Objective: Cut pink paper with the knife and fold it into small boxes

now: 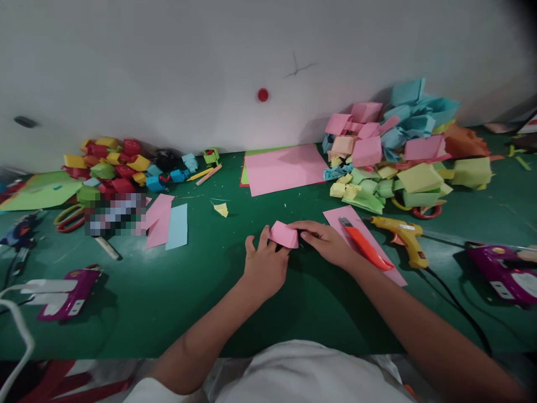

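Note:
A small piece of folded pink paper (284,235), shaped like a little box, is held just above the green table in front of me. My left hand (266,270) grips it from the left and below, with some fingers spread and partly behind the paper. Around its right and top edge, my right hand (326,242) pinches with thumb and index finger. Close to my right forearm lies an orange utility knife (369,247) on a pink paper strip (396,276). A yellow glue gun (400,232) rests farther right.
Folded paper pieces form a pile (369,151) at the back right; colourful small ones (113,162) are heaped at the back left. Pink sheets (285,168) lie against the wall. Purple power strips (75,291) sit on both sides, with cords. Scissors (69,218) lie left.

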Demonstrator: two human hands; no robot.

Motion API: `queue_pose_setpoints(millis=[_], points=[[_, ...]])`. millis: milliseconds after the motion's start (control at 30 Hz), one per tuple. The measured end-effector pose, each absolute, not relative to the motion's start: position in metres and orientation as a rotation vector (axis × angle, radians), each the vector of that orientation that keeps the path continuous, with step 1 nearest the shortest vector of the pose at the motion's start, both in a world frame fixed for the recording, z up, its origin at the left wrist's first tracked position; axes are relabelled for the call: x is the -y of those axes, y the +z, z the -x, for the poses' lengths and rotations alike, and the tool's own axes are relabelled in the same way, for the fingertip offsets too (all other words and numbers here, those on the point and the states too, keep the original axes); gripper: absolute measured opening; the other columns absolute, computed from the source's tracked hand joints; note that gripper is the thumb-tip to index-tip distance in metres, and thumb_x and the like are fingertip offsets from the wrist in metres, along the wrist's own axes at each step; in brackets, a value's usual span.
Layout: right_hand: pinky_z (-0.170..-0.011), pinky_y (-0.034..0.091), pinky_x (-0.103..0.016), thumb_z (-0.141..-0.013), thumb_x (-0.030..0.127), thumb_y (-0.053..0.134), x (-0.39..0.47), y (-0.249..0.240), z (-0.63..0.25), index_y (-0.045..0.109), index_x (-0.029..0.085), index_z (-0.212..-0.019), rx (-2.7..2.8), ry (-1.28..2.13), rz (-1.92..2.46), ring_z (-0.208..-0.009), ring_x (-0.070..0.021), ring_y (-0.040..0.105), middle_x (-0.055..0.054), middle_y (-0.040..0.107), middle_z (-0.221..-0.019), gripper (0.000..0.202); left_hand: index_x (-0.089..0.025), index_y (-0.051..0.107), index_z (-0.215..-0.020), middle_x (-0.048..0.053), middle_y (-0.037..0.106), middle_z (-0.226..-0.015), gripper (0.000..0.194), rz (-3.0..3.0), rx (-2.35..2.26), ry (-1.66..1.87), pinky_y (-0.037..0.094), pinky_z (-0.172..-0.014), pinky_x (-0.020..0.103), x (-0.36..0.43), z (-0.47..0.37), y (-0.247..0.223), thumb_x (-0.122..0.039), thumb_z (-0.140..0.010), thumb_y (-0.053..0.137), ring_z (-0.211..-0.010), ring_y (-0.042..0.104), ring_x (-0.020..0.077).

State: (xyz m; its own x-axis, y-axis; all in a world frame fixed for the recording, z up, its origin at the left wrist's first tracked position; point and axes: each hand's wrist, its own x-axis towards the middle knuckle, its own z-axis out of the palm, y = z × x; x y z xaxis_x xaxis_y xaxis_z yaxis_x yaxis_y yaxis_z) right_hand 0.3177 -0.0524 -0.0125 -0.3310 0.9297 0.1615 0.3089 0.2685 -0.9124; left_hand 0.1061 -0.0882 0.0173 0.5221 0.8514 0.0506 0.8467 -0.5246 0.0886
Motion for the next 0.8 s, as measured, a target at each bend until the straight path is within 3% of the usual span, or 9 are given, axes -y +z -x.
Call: queue_pose_setpoints(millis=[233,567,700,800], points=[[-0.111,0.042,-0.043,-0.095,0.02,0.048,0.0517,-0.0116,-0.319,0.069,0.034,-0.128,1.788,1.083,1.119,-0.124,-0.022,0.061,0.001,0.069,-0.132,0.042,-0.023,0.062,-0.132,0.013,0.064,-0.137,0.039,-2.656,-1.495,0.139,0.024,-0.108,0.072,0.0863,-0.1051,0.0161,-0.033,-0.097,0.048,-0.149,0.026,0.04],[-0.113,0.04,-0.045,-0.095,0.023,0.049,0.0509,-0.0156,-0.32,0.07,0.032,-0.127,1.734,1.121,1.134,-0.125,-0.0233,0.059,0.0,0.068,-0.132,0.039,-0.028,0.057,-0.138,0.01,0.048,-0.154,0.042,-2.644,-1.485,0.043,0.029,-0.106,0.07,0.085,-0.1022,0.0167,-0.035,-0.1,0.043,-0.154,0.015,0.0397],[-0.114,0.04,-0.047,-0.096,0.024,0.047,0.0517,-0.0173,-0.3208,0.069,0.032,-0.128,1.703,1.137,1.125,-0.128,-0.024,0.058,-0.001,0.067,-0.135,0.039,-0.026,0.053,-0.143,0.012,0.048,-0.155,0.044,-2.678,-1.457,0.093,0.03,-0.106,0.069,0.0833,-0.0999,0.0154,-0.032,-0.101,0.041,-0.154,0.017,0.0393],[-0.109,0.047,-0.048,-0.098,0.026,0.045,0.052,-0.0211,-0.3203,0.066,0.031,-0.132,1.669,1.15,1.114,-0.123,-0.0242,0.062,-0.003,0.066,-0.135,0.04,-0.025,0.055,-0.141,0.012,0.054,-0.15,0.042,-2.696,-1.425,0.2,0.029,-0.107,0.068,0.0799,-0.0987,0.0139,-0.029,-0.1,0.044,-0.152,0.023,0.0387]])
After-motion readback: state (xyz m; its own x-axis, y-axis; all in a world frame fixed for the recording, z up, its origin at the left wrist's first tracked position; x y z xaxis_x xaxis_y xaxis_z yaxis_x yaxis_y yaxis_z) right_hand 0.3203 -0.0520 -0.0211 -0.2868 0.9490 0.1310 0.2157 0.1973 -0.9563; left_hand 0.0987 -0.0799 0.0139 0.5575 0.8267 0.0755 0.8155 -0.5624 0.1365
